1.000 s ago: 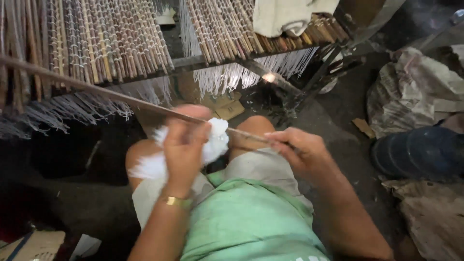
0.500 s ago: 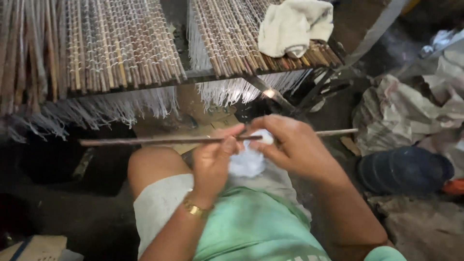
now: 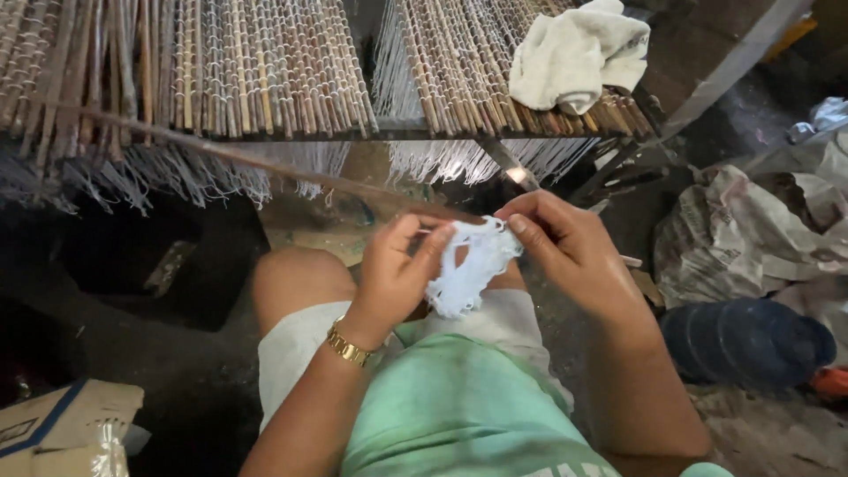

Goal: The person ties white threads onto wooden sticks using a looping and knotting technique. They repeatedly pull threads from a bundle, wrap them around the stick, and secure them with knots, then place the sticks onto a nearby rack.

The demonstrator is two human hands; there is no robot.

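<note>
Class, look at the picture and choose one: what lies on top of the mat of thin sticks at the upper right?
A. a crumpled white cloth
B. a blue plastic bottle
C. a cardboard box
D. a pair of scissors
A: a crumpled white cloth rests on the mat of thin sticks at the upper right, well above the left hand and right hand, which hold white thread.

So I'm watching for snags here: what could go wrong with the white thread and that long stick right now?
The white thread sits bunched in a loose tangle between the left hand and right hand, so it might knot. The long stick lies slanted close under the frayed fringe of the woven mat and could catch there. The loose end hanging over the lap may also snag.
</note>
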